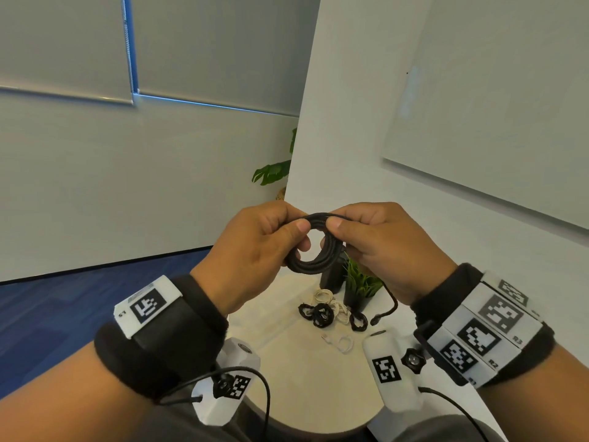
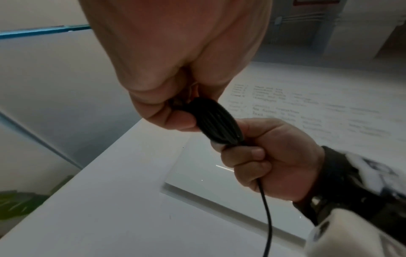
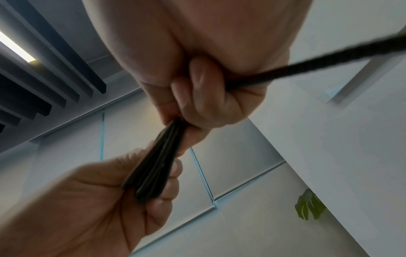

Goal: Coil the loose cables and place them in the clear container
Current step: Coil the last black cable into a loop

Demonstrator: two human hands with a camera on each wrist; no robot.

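Observation:
A black braided cable (image 1: 314, 250) is wound into a small coil and held up in front of me, above the table. My left hand (image 1: 291, 226) pinches the coil's top left with thumb and fingers. My right hand (image 1: 338, 224) pinches its top right. The cable's loose tail (image 1: 393, 301) hangs from under the right hand and ends in a plug (image 1: 374, 320). The left wrist view shows the coil (image 2: 217, 121) edge-on between both hands. In the right wrist view the tail (image 3: 307, 62) runs out of the curled right fingers (image 3: 197, 97). I cannot make out a clear container.
Below on the round cream table (image 1: 306, 384) lie several small black coils (image 1: 322, 314), white coils (image 1: 323, 296) and a loose white cable (image 1: 342, 344). A small potted plant (image 1: 361, 285) and a dark upright object (image 1: 331, 277) stand behind them. Blue carpet lies to the left.

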